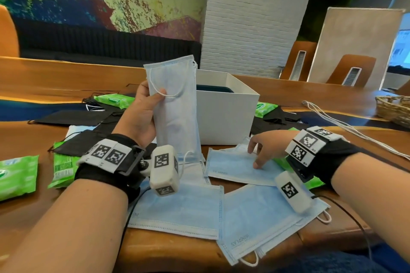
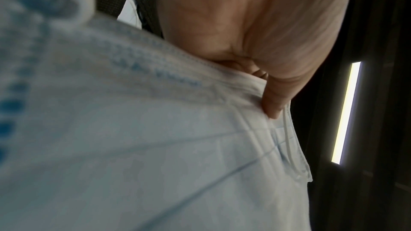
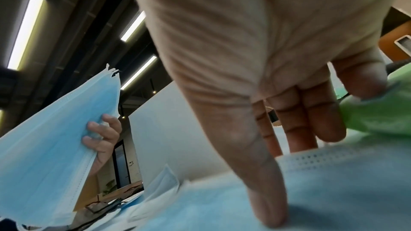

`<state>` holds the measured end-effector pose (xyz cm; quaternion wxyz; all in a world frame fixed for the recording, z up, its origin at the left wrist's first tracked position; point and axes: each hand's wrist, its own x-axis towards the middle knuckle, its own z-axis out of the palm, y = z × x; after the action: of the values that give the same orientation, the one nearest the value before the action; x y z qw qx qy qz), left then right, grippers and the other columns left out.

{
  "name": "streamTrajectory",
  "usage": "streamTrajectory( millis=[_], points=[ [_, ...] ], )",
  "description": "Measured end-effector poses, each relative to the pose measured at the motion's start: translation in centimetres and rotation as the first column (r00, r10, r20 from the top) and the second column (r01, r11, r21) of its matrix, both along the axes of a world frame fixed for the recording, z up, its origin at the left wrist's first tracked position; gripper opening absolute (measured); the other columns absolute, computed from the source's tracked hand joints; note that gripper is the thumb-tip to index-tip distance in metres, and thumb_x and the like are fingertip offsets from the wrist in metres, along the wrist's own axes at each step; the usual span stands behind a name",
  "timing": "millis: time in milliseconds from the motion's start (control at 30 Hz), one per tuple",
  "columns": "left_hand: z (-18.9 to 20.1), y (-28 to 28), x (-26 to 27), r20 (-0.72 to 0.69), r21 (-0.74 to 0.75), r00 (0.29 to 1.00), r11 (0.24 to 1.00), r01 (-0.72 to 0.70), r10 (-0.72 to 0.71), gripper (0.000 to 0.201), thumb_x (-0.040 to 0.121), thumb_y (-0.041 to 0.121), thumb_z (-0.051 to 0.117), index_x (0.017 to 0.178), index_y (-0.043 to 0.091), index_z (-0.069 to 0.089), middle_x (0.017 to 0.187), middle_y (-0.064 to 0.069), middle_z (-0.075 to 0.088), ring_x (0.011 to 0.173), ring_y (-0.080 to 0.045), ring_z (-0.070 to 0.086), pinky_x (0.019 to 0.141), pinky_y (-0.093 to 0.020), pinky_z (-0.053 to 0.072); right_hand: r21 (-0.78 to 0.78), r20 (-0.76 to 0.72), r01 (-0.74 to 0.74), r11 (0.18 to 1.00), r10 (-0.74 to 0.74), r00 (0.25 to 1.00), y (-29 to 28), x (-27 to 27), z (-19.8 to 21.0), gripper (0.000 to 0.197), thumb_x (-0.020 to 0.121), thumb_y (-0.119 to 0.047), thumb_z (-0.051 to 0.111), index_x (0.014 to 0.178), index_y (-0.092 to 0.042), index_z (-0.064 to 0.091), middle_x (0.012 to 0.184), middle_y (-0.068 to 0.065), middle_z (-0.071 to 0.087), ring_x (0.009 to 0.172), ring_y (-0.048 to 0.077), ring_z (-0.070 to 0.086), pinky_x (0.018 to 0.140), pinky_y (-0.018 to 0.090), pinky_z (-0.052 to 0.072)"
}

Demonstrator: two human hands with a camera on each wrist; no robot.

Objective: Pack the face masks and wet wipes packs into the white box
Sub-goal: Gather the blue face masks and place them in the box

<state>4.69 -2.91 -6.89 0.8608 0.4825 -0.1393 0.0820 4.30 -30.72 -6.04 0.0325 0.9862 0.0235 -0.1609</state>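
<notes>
Masks in a light blue stack (image 1: 175, 104) stood upright in our left hand (image 1: 142, 113), whose fingers and thumb clamped around the stack, just in front of the white box (image 1: 226, 115). Our right hand (image 1: 266, 148) had its fingers spread and relaxed, with fingertips pressing on a blue mask (image 1: 235, 168) that lay flat on the tabletop (image 1: 40, 206). Green wet wipes packs (image 1: 16, 176) lay well apart to the left.
</notes>
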Motion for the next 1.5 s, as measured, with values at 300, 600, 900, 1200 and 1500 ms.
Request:
streamTrajectory(
  millis=[300, 600, 900, 1200, 1500],
  points=[
    [0.1, -0.4, -0.1, 0.008, 0.026, 0.999, 0.999, 0.035, -0.035, 0.051, 0.093, 0.011, 0.056, 0.137, 0.030, 0.041, 0.121, 0.002, 0.063, 0.099, -0.015, 0.065, 0.074, -0.031, 0.057, 0.328, 0.129, -0.038, 0.944, -0.005, 0.992, -1.1, 0.4, 1.7, 0.022, 0.085, -0.033, 0.067, 0.091, -0.012, 0.066, 0.082, 0.002, 0.065, 0.075, 0.019, 0.059, 0.076, 0.034, 0.049],
    [0.0, -1.6, -0.5, -0.018, 0.166, 0.996, 0.982, 0.094, -0.092, 0.031, 0.094, 0.018, 0.053, 0.124, 0.012, 0.058, 0.112, -0.006, 0.070, 0.097, -0.019, 0.067, 0.082, -0.036, 0.057, 0.977, 0.196, -0.188, 0.100, -0.072, 0.978, 2.1, -0.4, 4.4, 0.011, 0.085, -0.002, 0.060, 0.084, -0.012, 0.056, 0.089, 0.006, 0.065, 0.085, 0.020, 0.065, 0.077, 0.035, 0.057],
    [-0.3, -1.5, -0.2, -0.039, 0.213, 0.994, 0.971, 0.107, -0.101, 0.043, 0.092, 0.025, 0.052, 0.132, 0.010, 0.053, 0.123, -0.010, 0.065, 0.105, -0.024, 0.066, 0.081, -0.037, 0.057, 0.993, 0.117, -0.116, -0.015, 0.054, 0.992, 4.5, 1.1, 0.2, 0.034, 0.087, 0.002, 0.055, 0.119, -0.011, 0.053, 0.104, 0.010, 0.068, 0.096, 0.022, 0.067, 0.080, 0.038, 0.057],
    [-0.3, -2.2, -0.3, 0.011, 0.183, 0.997, 0.981, 0.069, -0.073, 0.033, 0.084, 0.023, 0.058, 0.117, 0.021, 0.056, 0.115, -0.003, 0.068, 0.101, -0.020, 0.067, 0.081, -0.039, 0.057, 0.987, -0.009, -0.016, 0.160, 0.156, 0.988, 3.9, 0.8, -0.8, 0.035, 0.100, -0.033, 0.034, 0.118, -0.013, 0.056, 0.116, 0.013, 0.063, 0.107, 0.027, 0.061, 0.096, 0.045, 0.049],
    [-0.7, -3.5, -0.8, 0.054, 0.197, 0.999, 0.980, -0.018, 0.007, 0.069, 0.088, 0.010, 0.060, 0.133, 0.046, 0.023, 0.110, 0.004, 0.067, 0.101, -0.017, 0.067, 0.081, -0.041, 0.057, 0.933, 0.004, -0.090, 0.350, 0.237, 0.972, 4.2, 1.9, -2.2, 0.063, 0.081, -0.066, 0.047, 0.136, -0.042, 0.029, 0.138, -0.003, 0.049, 0.126, 0.020, 0.049, 0.106, 0.046, 0.041]
  ],
)
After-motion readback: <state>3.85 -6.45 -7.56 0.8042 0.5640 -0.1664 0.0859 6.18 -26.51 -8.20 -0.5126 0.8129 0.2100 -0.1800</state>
